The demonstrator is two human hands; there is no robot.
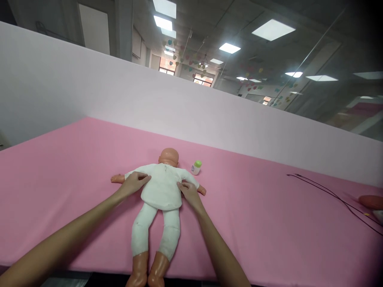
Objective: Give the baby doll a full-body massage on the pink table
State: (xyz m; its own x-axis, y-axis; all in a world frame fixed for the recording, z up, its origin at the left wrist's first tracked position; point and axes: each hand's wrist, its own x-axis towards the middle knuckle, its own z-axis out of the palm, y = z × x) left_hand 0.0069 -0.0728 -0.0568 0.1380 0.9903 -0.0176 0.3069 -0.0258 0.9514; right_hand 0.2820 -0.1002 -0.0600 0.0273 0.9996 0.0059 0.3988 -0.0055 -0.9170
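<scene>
A baby doll (163,187) in a white top and white leggings lies on a pink padded surface (245,207), the back of its bald head showing, its arms spread and its feet toward me. My left hand (133,183) touches the left side of the top near the armpit, fingers closed at the cloth. On the other side, my right hand (189,192) has its thumb and fingers at the right edge of the top, below the doll's arm. A small bottle (196,168) with a green cap stands right of the doll's head.
Thin dark cables (332,194) run across the right part of the surface toward a reddish-brown object (371,202) at the right edge. A low white wall (179,107) borders the far side, with glass and ceiling lights above.
</scene>
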